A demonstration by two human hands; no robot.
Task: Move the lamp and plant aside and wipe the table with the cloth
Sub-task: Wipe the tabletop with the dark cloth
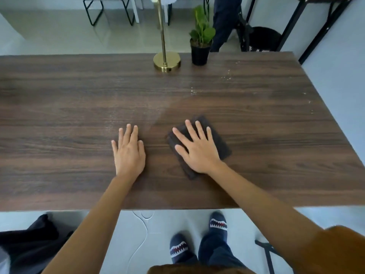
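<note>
While the brass-based lamp (166, 62) and black-potted green plant (200, 50) are standing together at the far edge of the dark wooden table (59, 115), the right hand (199, 149) is pressing flat, fingers spread, on the dark folded cloth (221, 143); the left hand (128, 153) is resting open and empty. White specks (227, 76) at the far right are suggesting that wiping is unfinished.

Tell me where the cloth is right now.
The cloth lies flat on the table, right of centre near the front edge, under the right hand, beside the left hand.

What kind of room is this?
Probably an office or shared workroom: a long wooden table with a brass lamp and potted plant, more metal-legged desks and chairs behind, on a plain pale floor.
</note>
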